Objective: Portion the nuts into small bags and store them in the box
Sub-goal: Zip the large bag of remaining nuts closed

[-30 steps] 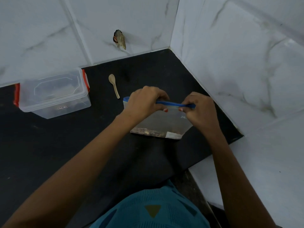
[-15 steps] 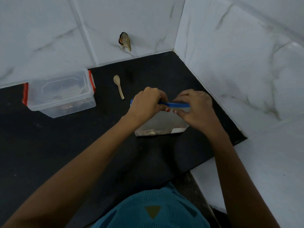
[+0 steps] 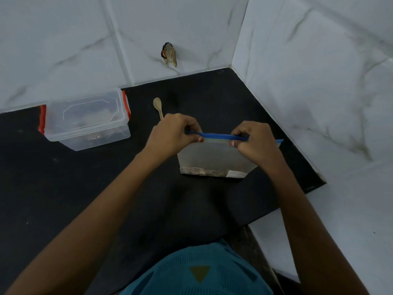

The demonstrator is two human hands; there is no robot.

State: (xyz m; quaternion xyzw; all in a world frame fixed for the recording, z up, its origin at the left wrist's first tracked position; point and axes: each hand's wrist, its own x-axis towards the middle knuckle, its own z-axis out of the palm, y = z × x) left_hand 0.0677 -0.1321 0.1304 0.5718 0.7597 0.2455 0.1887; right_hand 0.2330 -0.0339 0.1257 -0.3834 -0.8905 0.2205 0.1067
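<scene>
- Now the fingers (image 3: 191,127) of both hands are curled tight, pinching the blue zip strip (image 3: 219,137): the left hand (image 3: 170,135) at its left end, the right hand (image 3: 257,145) further right.
- Below them the bag (image 3: 212,158) stands on the desk (image 3: 63,188) near its right edge. It looks like thin, limp film, probably light and slippery.
- The nuts (image 3: 200,170) weight only the bottom, so the stiffer strip is the best grip.
- The lidded box (image 3: 85,122) sits by the back edge, with the spoon (image 3: 158,106) between box and bag.

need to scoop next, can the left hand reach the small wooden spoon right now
Probably yes: the small wooden spoon lies just beyond the left hand with nothing between, though that hand pinches the clear bag's blue zip strip.
</scene>
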